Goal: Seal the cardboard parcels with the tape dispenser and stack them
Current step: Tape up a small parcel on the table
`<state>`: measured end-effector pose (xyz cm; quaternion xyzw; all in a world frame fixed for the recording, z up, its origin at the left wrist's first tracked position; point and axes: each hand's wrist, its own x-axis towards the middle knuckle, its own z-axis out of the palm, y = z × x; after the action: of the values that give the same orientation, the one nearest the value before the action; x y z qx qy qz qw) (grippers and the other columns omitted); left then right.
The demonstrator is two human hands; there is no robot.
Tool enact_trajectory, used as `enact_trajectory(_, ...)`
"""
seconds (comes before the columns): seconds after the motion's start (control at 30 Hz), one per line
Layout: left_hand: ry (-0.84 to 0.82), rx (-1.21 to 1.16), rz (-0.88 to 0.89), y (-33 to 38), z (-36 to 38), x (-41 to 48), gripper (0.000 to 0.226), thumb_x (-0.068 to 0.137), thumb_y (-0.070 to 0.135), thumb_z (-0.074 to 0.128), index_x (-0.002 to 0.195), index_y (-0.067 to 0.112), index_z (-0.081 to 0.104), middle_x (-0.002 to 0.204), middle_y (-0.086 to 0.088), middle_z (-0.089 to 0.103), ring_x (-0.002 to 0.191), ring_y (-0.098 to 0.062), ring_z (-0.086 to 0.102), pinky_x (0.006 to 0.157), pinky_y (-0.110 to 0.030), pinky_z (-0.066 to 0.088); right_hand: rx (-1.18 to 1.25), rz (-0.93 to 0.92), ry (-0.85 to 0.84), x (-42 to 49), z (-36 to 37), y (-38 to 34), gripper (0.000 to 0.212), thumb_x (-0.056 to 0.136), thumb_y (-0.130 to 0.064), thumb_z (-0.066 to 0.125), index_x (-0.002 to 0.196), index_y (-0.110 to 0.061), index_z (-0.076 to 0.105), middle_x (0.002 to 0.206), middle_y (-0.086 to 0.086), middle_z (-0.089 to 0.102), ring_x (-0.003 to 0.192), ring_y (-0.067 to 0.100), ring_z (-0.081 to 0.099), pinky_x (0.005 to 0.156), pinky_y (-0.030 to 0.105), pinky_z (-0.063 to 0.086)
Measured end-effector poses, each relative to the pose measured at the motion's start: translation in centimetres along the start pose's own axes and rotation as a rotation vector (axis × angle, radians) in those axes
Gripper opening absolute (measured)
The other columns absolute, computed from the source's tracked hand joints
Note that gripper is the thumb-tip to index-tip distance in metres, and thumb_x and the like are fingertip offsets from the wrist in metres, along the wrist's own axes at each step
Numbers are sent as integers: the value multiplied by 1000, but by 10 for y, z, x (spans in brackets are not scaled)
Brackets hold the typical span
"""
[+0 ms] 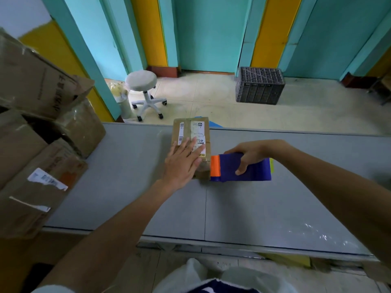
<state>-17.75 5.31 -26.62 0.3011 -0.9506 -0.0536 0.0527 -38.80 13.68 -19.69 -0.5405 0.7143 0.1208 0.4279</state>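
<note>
Left grip (184,161) flat, fingers straight, pressing the parcel (190,130) on the counter (232,208); right grip (251,154) curled round the dispenser (259,174) against its side.

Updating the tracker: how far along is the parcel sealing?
Done: tape already seems to run along the top of the parcel. In hand: left grip presses flat on it, right grip holds the tape dispenser against its right side. Left: finish that strip, then stack; the parcel sits unstacked on the table.

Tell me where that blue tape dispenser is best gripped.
Around the blue middle of the tape dispenser, from above, as the right hand does: the body is narrow enough to span, leaving the orange end free at the parcel.
</note>
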Motion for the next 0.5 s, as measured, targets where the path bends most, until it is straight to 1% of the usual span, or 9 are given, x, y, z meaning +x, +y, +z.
enact_trajectory(0.07,-3,10,-5,2,-3,0,59,93,51,1,147,34,17,157,5,11,145,-14,2,116,-38,-3,-23,-5,5,1,-1,2,65,85,-23,67,141,-29,35,130,0,51,110,20,49,91,38,44)
enact_trajectory(0.13,-20,-8,-4,1,-5,-1,49,100,44,12,147,33,17,157,5,10,145,-14,0,116,-38,-4,-45,-5,9,3,-2,0,67,84,-24,67,141,-30,34,128,-1,51,111,21,50,92,39,44)
enact_trajectory(0.23,-1,-10,-8,-5,-4,-4,48,100,42,14,147,33,18,157,5,10,145,-14,-1,116,-37,-5,-45,-7,24,5,1,-6,68,83,-25,68,141,-31,34,121,-4,51,111,21,50,91,39,45)
enact_trajectory(0.33,4,-16,-8,-4,-5,-1,45,102,37,20,147,33,18,157,5,9,145,-14,-2,116,-37,-6,28,-9,53,4,7,-1,69,84,-25,68,142,-30,32,128,-1,50,108,19,48,90,38,44)
enact_trajectory(0.4,-8,-2,1,-4,-4,-1,47,101,41,15,147,33,17,157,5,9,145,-14,-2,116,-38,-5,104,-21,52,5,15,5,67,83,-27,69,141,-31,35,130,-1,51,110,20,50,93,39,43)
enact_trajectory(0.43,-3,3,6,-4,-3,-2,50,99,45,10,147,33,17,157,5,10,145,-14,0,117,-38,-4,165,-26,48,5,21,9,64,83,-27,70,138,-32,39,128,-1,54,110,21,52,93,38,44)
enact_trajectory(0.5,27,7,14,-7,1,-2,64,89,51,-3,146,33,20,156,5,14,145,-15,3,117,-38,-2,334,-34,42,5,30,17,49,83,-22,69,127,-30,50,118,1,62,104,22,59,83,32,48)
